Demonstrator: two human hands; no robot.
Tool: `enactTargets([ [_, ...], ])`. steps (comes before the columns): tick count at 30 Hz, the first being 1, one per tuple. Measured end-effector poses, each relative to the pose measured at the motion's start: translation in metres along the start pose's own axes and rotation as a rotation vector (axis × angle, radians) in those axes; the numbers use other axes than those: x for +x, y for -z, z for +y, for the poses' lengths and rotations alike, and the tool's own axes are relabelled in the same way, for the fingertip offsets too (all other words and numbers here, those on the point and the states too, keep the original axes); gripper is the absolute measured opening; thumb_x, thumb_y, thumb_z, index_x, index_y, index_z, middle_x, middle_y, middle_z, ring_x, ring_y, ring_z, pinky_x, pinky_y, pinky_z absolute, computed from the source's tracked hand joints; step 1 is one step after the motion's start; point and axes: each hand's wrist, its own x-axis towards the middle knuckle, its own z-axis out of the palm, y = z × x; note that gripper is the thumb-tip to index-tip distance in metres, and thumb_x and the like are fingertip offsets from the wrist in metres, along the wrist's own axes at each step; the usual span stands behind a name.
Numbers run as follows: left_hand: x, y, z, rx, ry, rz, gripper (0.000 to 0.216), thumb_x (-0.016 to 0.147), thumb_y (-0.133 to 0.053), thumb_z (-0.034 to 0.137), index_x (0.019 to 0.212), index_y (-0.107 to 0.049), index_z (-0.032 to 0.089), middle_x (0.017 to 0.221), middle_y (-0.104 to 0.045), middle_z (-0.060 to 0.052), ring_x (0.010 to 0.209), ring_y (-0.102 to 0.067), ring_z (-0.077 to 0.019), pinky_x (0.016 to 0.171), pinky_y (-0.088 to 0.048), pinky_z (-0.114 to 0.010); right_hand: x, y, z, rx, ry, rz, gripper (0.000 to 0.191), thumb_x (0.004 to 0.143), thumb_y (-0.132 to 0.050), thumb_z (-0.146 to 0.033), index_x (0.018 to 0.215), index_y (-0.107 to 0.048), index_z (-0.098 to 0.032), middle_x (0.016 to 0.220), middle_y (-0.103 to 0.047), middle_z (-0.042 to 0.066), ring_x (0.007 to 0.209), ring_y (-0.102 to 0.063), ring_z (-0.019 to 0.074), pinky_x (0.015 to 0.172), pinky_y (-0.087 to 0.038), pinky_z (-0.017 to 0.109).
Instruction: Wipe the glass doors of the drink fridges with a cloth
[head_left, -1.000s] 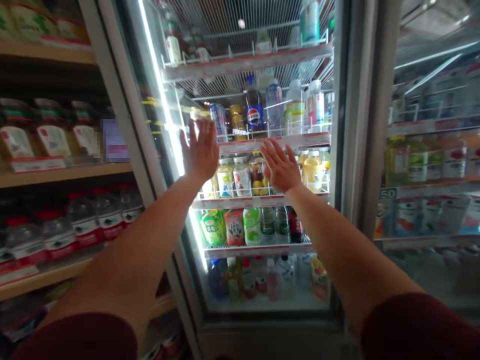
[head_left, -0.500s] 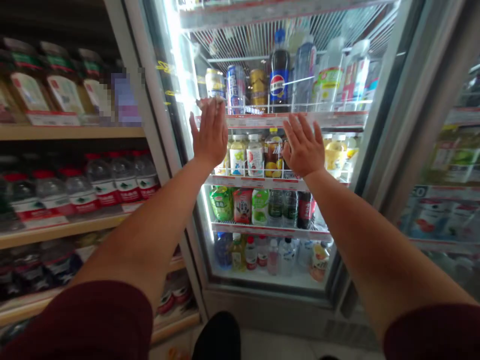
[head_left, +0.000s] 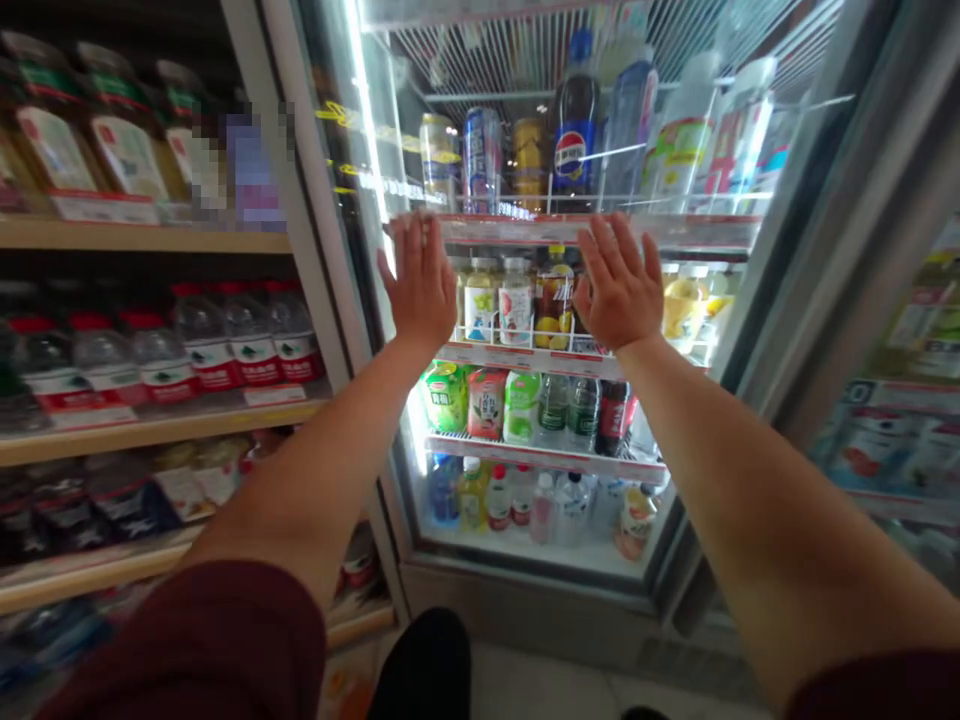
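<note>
Where a lit fridge (head_left: 525,598) stands ahead: extended reach at its front

Because the fridge fills the middle of the view, its glass door (head_left: 540,548), the surface nearest to both hands, lies straight before the person, with stocked shelves behind it. On the left side of the view, a wooden rack (head_left: 142,238) bears rows of bottles. Two bare forearms (head_left: 300,480) extend forward from dark red sleeves (head_left: 225,640). The left hand (head_left: 421,290) and the right hand (head_left: 622,285) are raised to a similar height, well apart, with their backs toward the viewer. The right fingers are straight, slightly spread and visibly grasp nothing. The left fingers are likewise extended; whether they press or pinch anything cannot be told, since the palm is hidden. Contact with the glass cannot be confirmed for either hand. Between the hands, behind the glass, appears a yellow-capped bottle (head_left: 555,300); above it stands a cola bottle (head_left: 576,130). Smallest is a pale scrap (head_left: 409,222) at the left fingertips, too blurred to identify.

As a judgement, work at this surface is best done with palms flat, pressure light and even, elbows slightly bent, and the scrap spread beneath the fingers rather than bunched at their tips.
</note>
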Motion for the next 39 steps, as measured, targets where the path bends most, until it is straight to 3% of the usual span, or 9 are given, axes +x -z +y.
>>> enactTargets([
  [3, -0.064, -0.007, 0.023, -0.007, -0.127, -0.072, 0.059, 0.104, -0.036, 0.023, 0.162, -0.029, 0.016, 0.170, -0.025, -0.011, 0.161, -0.004, -0.0237, 0.132, -0.009, -0.053, 0.000, 0.003, -0.001, 0.008, -0.014, -0.020, 0.069, 0.094, -0.039, -0.026, 0.163, -0.029, -0.030, 0.167, -0.037, 0.003, 0.158, -0.026, 0.0325, 0.127, -0.019, 0.068],
  [8, -0.115, -0.007, 0.027, -0.123, -0.923, -0.350, 0.064, 0.099, -0.047, 0.016, 0.158, -0.036, 0.037, 0.165, -0.038, 0.006, 0.158, -0.017, -0.0104, 0.134, -0.007, -0.041, 0.001, 0.003, -0.001, -0.003, -0.024, -0.055, 0.070, 0.094, -0.038, -0.027, 0.163, -0.028, -0.030, 0.169, -0.034, 0.002, 0.159, -0.022, 0.0319, 0.127, -0.018, 0.068],
  [13, -0.042, -0.010, 0.001, -0.063, -0.259, -0.062, 0.052, 0.107, -0.037, 0.028, 0.159, -0.036, 0.023, 0.168, -0.033, -0.005, 0.160, -0.015, -0.0184, 0.132, 0.003, -0.058, 0.000, 0.000, 0.002, -0.013, -0.019, -0.041, 0.068, 0.095, -0.037, -0.027, 0.162, -0.031, -0.029, 0.169, -0.033, 0.002, 0.160, -0.020, 0.0296, 0.128, -0.017, 0.067],
  [16, -0.069, -0.016, 0.016, -0.071, 0.064, 0.070, 0.055, 0.108, -0.031, 0.024, 0.161, -0.029, 0.012, 0.170, -0.023, -0.014, 0.161, -0.007, -0.0223, 0.132, -0.005, -0.058, 0.000, -0.001, 0.003, -0.008, -0.019, -0.043, 0.067, 0.095, -0.036, -0.028, 0.162, -0.031, -0.030, 0.169, -0.034, 0.001, 0.160, -0.020, 0.0290, 0.128, -0.016, 0.067],
  [22, -0.167, -0.017, 0.024, -0.195, -0.661, -0.349, 0.059, 0.097, -0.047, 0.016, 0.153, -0.046, 0.036, 0.156, -0.052, 0.004, 0.156, -0.028, -0.0140, 0.133, -0.011, -0.039, 0.001, 0.002, 0.000, -0.007, -0.028, -0.051, 0.067, 0.094, -0.036, -0.027, 0.161, -0.032, -0.030, 0.169, -0.034, 0.001, 0.160, -0.021, 0.0296, 0.128, -0.017, 0.067],
  [25, -0.123, -0.010, -0.005, -0.163, -0.570, -0.287, 0.052, 0.101, -0.047, 0.024, 0.152, -0.048, 0.034, 0.158, -0.050, 0.001, 0.154, -0.033, -0.0164, 0.132, 0.000, -0.048, 0.001, 0.001, 0.000, -0.019, -0.026, -0.048, 0.067, 0.095, -0.035, -0.026, 0.161, -0.033, -0.029, 0.169, -0.033, 0.002, 0.160, -0.021, 0.0295, 0.128, -0.017, 0.067],
  [30, -0.089, -0.010, -0.006, -0.050, 0.104, -0.002, 0.057, 0.107, -0.033, 0.027, 0.162, -0.030, 0.013, 0.170, -0.022, -0.018, 0.160, -0.012, -0.0287, 0.128, 0.006, -0.063, 0.000, 0.001, 0.002, -0.008, -0.033, -0.063, 0.070, 0.094, -0.037, -0.027, 0.163, -0.029, -0.031, 0.169, -0.031, 0.000, 0.160, -0.020, 0.0304, 0.128, -0.016, 0.068],
  [35, -0.187, -0.014, 0.014, -0.091, -0.363, -0.316, 0.067, 0.097, -0.043, 0.015, 0.161, -0.035, 0.032, 0.161, -0.045, -0.002, 0.156, -0.028, -0.0171, 0.132, -0.017, -0.043, 0.000, 0.003, 0.000, -0.006, -0.041, -0.078, 0.073, 0.094, -0.036, -0.027, 0.165, -0.021, -0.035, 0.169, -0.031, -0.003, 0.160, -0.017, 0.0295, 0.128, -0.013, 0.069],
  [39, -0.164, -0.010, -0.027, -0.143, -0.623, -0.357, 0.045, 0.102, -0.043, 0.031, 0.144, -0.058, 0.037, 0.149, -0.058, 0.005, 0.153, -0.032, -0.0098, 0.132, 0.002, -0.037, 0.000, 0.004, 0.000, -0.019, -0.050, -0.091, 0.074, 0.094, -0.036, -0.028, 0.165, -0.017, -0.036, 0.169, -0.031, -0.005, 0.161, -0.015, 0.0292, 0.129, -0.012, 0.070],
])
